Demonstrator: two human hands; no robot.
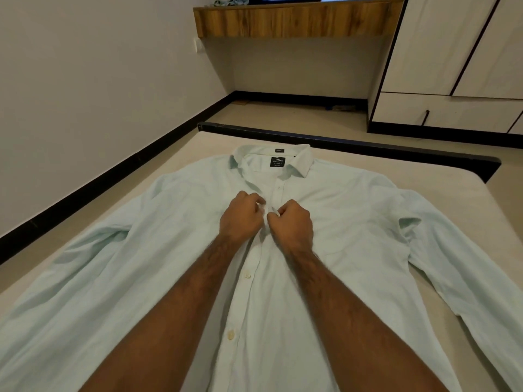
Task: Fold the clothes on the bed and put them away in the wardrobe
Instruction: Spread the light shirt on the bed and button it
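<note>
Setting: home bedroom. Evidence: low bed w/ beige mattress (181, 154) in dark frame; white wardrobe w/ dark-edged doors + drawers (452, 66) at right; wall-mounted wood-grain shelf (294, 19); plain white walls, black skirting (119, 171), tiled floor.

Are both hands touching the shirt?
Touching. The head view shows the left hand and the right hand with curled fingers pinching the shirt along its button strip, below the collar.
</note>
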